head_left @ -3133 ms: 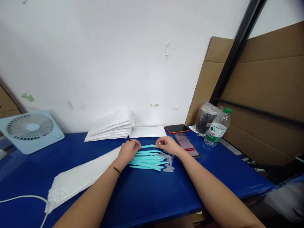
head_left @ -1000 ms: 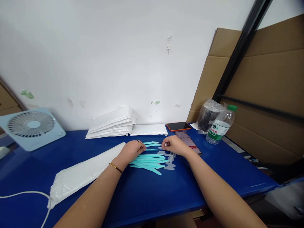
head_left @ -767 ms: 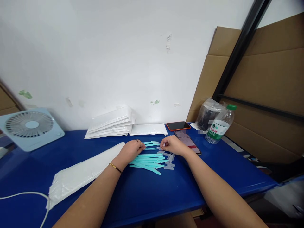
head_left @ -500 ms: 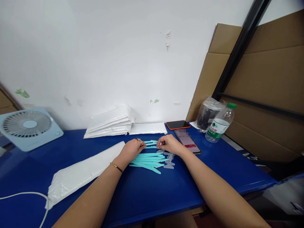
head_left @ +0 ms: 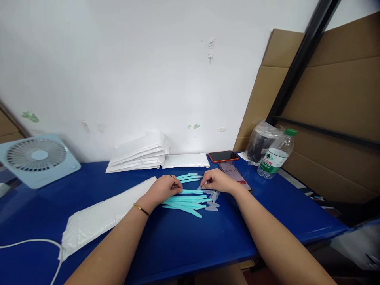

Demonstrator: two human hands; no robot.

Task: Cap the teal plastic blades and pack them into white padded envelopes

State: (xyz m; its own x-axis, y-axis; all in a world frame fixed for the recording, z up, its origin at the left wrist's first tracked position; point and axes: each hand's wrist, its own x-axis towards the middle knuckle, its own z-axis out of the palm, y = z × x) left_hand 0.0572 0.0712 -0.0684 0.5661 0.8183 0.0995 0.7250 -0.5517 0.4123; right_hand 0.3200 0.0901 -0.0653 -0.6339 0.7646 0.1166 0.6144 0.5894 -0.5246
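Blue desk: room on the near side, between the sticks and its near edge. Long white packet bounds the left; phone sits just beyond the right wrist.

Left hand: fingertips at the left end of a teal stick, long axis left to right; left grip nearer. Clamped or merely touching: cannot tell. Other sticks lie near and far of it.

Right hand: fingertips drawn close, just far of the stick's right end, beside small clear pieces. Hold unclear.
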